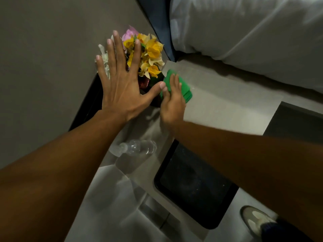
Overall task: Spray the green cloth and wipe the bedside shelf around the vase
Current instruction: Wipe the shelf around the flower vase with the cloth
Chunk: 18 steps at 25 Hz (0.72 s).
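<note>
My right hand presses flat on the folded green cloth, which lies on the pale bedside shelf just right of the vase. The dark red vase holds yellow, white and pink flowers and stands at the shelf's back left corner by the wall. My left hand hovers with fingers spread wide over the vase and flowers, holding nothing; its thumb tip nearly touches the cloth. A clear spray bottle lies on its side on the shelf's near part.
A grey wall borders the shelf on the left. A white pillow and the bed lie to the right. A dark tray-like recess sits below the shelf. My shoe shows at lower right.
</note>
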{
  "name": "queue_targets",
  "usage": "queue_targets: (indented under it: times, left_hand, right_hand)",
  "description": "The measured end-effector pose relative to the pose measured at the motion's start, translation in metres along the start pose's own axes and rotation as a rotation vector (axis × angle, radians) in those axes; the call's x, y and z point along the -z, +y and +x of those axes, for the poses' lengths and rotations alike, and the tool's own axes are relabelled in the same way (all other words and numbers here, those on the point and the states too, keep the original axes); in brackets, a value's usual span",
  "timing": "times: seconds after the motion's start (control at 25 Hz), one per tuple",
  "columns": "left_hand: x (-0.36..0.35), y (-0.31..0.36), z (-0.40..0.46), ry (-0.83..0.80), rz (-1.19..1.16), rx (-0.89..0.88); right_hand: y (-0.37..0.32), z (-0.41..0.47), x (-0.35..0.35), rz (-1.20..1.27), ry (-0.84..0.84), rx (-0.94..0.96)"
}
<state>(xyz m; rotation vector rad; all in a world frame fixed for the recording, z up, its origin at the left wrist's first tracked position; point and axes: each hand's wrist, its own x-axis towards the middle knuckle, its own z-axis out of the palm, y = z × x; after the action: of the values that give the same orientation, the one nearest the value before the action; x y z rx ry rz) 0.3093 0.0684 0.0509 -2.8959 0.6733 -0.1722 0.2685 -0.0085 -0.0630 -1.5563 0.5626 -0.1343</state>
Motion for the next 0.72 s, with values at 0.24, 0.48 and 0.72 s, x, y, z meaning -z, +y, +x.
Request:
queue_targets:
  times: [0.24,0.48,0.72]
  left_hand:
    - [0.001,-0.001,0.001,0.019,0.000,0.023]
    - [0.000,-0.004,0.002,-0.001,0.029,-0.019]
    - [0.000,-0.003,0.002,0.003,0.026,0.003]
  right_hand:
    - [0.001,-0.018,0.014,0.037,-0.047,0.033]
    - [0.000,-0.011,0.004,0.024,0.004,-0.034]
    - [-0.009,-0.015,0.009,0.017,0.016,-0.051]
